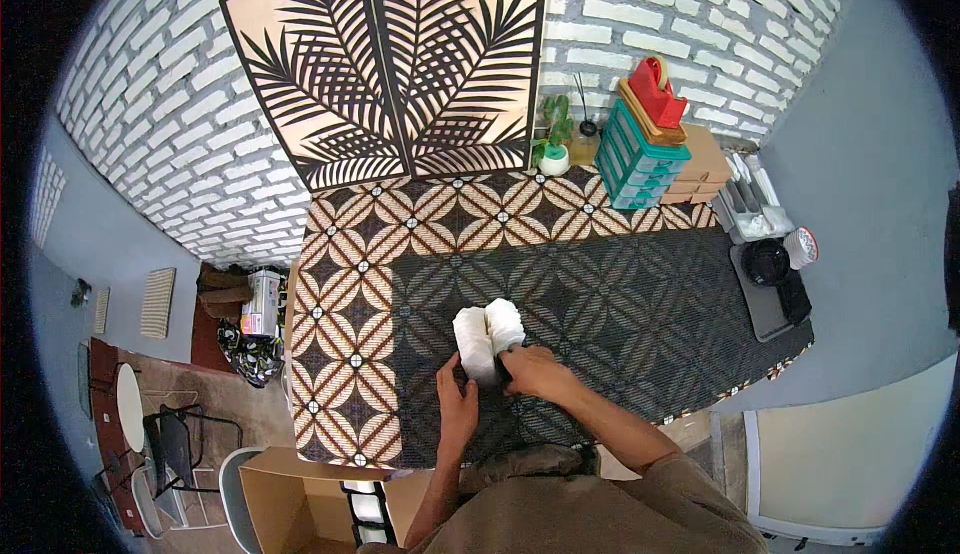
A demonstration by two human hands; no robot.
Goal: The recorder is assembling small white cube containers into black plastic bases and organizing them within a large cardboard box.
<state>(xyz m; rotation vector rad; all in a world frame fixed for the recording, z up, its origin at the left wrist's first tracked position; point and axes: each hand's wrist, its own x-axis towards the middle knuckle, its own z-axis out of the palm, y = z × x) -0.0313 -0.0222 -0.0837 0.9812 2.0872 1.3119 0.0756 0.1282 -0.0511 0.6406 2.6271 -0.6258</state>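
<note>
Two white, soft-looking rolls (pixel 473 342) lie side by side on the dark mat (pixel 620 324), just in front of me. The left one is longer and reaches nearer to me. My left hand (pixel 457 404) holds the near end of that roll, fingers along its left side and thumb across at its right. Curled around the near end of the shorter roll is my right hand (pixel 535 372). Something dark shows by its fingertips, too small to make out.
A patterned cloth (pixel 345 324) covers the table. Teal drawers (pixel 640 159) with a red tape dispenser (pixel 655 94) stand at the back right, near a potted cactus (pixel 555 144). A grey tray (pixel 765 299) sits far right. An open cardboard box (pixel 300 509) is below the table's front edge.
</note>
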